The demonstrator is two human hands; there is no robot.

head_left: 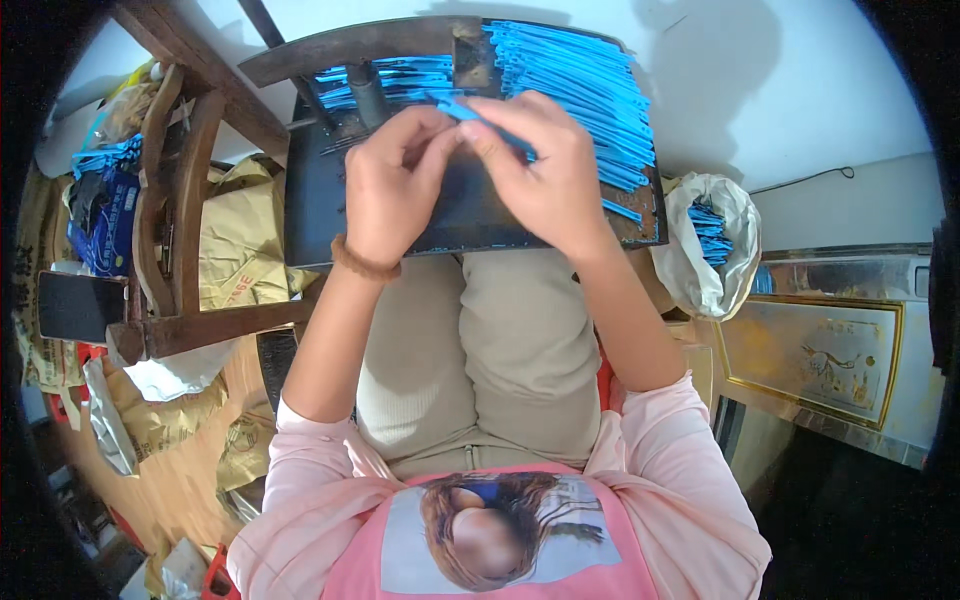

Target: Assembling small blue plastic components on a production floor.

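Note:
Both of my hands meet above a dark tray-like board (315,215). My left hand (385,190) is closed, its fingertips pinching a slim blue plastic strip (455,107). My right hand (550,175) pinches the same strip, thumb and forefinger close to the left fingertips. Part of the strip is hidden by the fingers. Beyond the right hand lies a thick stack of similar blue strips (570,85), laid side by side. A smaller bunch of blue strips (410,80) lies behind the left hand. One loose strip (622,211) rests near the board's right edge.
A wooden bar (370,50) with a dark post (366,95) stands across the board's far left. Thin dark rods (345,143) lie beside it. At right hangs a white bag (740,235) holding blue strips. Gold sacks (240,235) and a wooden chair frame (205,190) are at left.

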